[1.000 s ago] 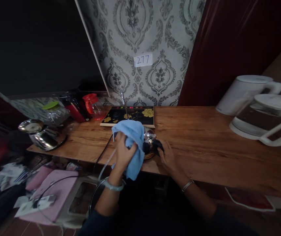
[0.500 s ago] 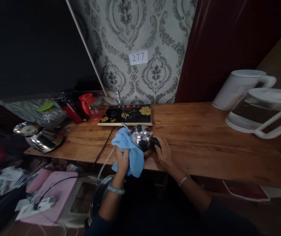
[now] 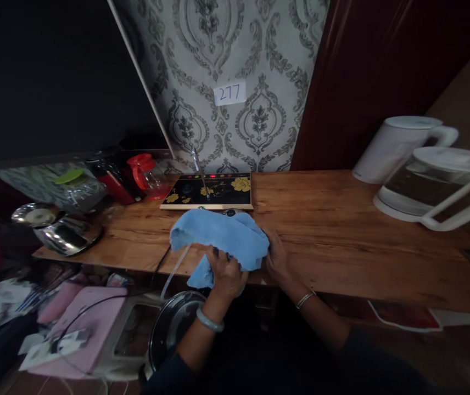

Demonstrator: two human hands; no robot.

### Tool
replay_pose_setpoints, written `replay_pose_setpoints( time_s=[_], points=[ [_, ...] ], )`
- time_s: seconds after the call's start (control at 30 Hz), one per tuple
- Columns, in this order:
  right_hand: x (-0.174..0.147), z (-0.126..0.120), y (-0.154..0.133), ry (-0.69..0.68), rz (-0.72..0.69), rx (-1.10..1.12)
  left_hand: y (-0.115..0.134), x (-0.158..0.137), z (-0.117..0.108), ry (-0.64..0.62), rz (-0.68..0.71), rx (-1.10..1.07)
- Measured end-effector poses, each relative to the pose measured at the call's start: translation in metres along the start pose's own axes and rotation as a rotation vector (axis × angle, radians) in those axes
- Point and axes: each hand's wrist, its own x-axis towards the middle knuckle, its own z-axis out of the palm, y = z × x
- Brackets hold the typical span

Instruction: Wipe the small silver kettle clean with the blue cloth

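My left hand (image 3: pixel 227 272) grips a light blue cloth (image 3: pixel 222 234) and presses it over a small shiny steel kettle near the front edge of the wooden counter (image 3: pixel 342 219). The cloth hides nearly all of the kettle; only its dark lid knob (image 3: pixel 230 212) peeks out above the cloth. My right hand (image 3: pixel 278 258) is against the kettle's right side, where its black handle was seen earlier, partly under the cloth.
A black tea tray with gold flowers (image 3: pixel 208 192) lies just behind the kettle. A white kettle (image 3: pixel 399 147) and a glass kettle (image 3: pixel 436 186) stand at the right. A red-lidded jug (image 3: pixel 146 174), a green-lidded jar (image 3: pixel 74 186) and a steel pot (image 3: pixel 60 233) stand left. Clutter lies below.
The cloth went from the kettle's top down to its left side, then spread back over the whole kettle. My left hand shifted to the front. My right hand stayed at the handle.
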Motion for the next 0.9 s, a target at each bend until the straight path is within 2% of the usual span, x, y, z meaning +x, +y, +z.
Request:
replay_pose_setpoints(
  time_s=[0.13,0.2,0.37,0.47,0.6,0.67,0.77,0.9],
  points=[
    [0.001,-0.001,-0.003,-0.007,0.001,0.011,-0.022,-0.019,0.010,-0.100,-0.038,-0.083],
    [0.001,-0.001,-0.005,0.001,0.018,0.013,-0.028,-0.024,0.010,-0.112,-0.074,-0.122],
    [0.001,-0.001,-0.007,-0.011,0.034,0.004,-0.033,-0.021,0.003,-0.091,-0.183,-0.151],
    [-0.001,-0.002,-0.010,-0.012,0.025,-0.014,-0.033,-0.015,-0.004,-0.009,-0.361,-0.246],
    [-0.003,-0.003,-0.015,-0.018,0.030,-0.039,-0.037,0.007,-0.019,0.125,-0.709,-0.440],
    [-0.004,-0.003,-0.016,-0.021,0.030,-0.043,-0.041,0.024,-0.027,0.152,-0.816,-0.523],
    [-0.005,-0.002,-0.015,-0.011,0.030,-0.055,-0.047,0.050,-0.035,0.166,-0.887,-0.603],
    [-0.007,-0.001,-0.013,-0.005,0.017,-0.079,-0.044,0.076,-0.036,0.341,-0.896,-0.615]
  ],
)
